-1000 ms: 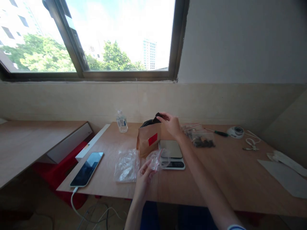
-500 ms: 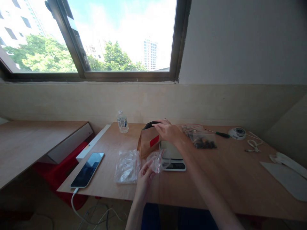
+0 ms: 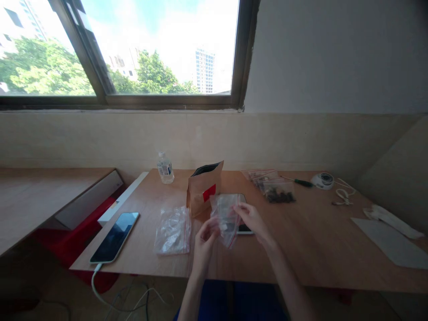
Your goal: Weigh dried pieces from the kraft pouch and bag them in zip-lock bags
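Between my two hands is a clear zip bag with a red seal line, held above the table. My left hand pinches its lower left side. At its right edge, by the red line, my right hand has it between thumb and fingers. Behind the bag stands an open brown paper pouch with a red label and a dark inside. A digital scale lies partly hidden under the bag and my right hand. More clear zip bags lie flat to the left.
A phone with a white cable lies at the left edge. A water bottle stands at the back. Filled zip bags, a screwdriver, a white camera and a grey sheet are on the right.
My right hand has left the paper pouch's top and come down to the clear zip bag, which both hands now hold. The view has shifted slightly to the right.
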Tool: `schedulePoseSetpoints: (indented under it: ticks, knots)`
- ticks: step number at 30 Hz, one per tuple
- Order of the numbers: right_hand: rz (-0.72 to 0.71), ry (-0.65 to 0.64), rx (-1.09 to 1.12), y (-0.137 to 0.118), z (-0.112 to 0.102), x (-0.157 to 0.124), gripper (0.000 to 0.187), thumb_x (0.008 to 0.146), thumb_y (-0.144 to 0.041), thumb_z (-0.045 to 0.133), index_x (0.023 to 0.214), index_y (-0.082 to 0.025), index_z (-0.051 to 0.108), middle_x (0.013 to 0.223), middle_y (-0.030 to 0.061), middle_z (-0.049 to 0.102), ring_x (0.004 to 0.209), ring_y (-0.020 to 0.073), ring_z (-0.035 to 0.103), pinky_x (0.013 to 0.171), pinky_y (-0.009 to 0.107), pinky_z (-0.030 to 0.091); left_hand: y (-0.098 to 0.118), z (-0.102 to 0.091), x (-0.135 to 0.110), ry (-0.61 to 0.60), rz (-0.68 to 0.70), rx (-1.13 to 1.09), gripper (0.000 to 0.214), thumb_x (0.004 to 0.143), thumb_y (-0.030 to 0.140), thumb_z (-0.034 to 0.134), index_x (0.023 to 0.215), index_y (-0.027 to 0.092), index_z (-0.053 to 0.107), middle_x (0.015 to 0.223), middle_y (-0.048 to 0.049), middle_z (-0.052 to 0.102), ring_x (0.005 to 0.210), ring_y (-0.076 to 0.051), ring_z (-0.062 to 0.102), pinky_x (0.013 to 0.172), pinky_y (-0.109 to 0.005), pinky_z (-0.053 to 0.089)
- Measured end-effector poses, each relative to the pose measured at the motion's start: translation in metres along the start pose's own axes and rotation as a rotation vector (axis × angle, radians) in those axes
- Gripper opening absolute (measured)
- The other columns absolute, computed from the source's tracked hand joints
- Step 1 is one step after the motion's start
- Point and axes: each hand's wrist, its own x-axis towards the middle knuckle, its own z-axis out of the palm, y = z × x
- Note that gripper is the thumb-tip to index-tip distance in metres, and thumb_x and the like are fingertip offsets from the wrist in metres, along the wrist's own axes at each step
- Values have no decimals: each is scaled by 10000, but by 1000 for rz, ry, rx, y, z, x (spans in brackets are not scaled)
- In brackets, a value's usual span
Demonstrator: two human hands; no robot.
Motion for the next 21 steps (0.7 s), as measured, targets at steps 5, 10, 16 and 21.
schedulePoseSetpoints:
  ticks: [5,10,16,21]
  knots:
    - [-119,192,119,6,6,16,386,688,-550,609,794,-178,587,654,29,631,516,158,580,467,262,469,3,-8,-3,-63,-34,37,443,703,340,698,1108,173,631,1063,-105,681,963,-243,631,790,-321,511]
    - [-182,272,38,22,23,15,410,783,-617,459,838,-214,508,563,-30,523,359,127,470,328,239,380,14,-14,-5,-148,-133,72,430,761,426,623,1111,176,617,1119,-100,643,947,-227,620,777,-315,505]
    - [-295,251,-227,33,33,4,396,895,-528,325,885,-208,556,499,-42,472,415,137,483,415,228,362,0,1,19,97,-207,144,475,788,565,505,969,136,601,889,-85,638,750,-177,608,611,-249,468]
    - [-338,287,-321,44,35,1,402,914,-461,301,1001,-187,583,471,-54,436,410,142,446,443,236,335,-6,16,32,282,89,356,364,813,537,478,761,178,505,689,-2,541,626,-144,536,584,-244,429]
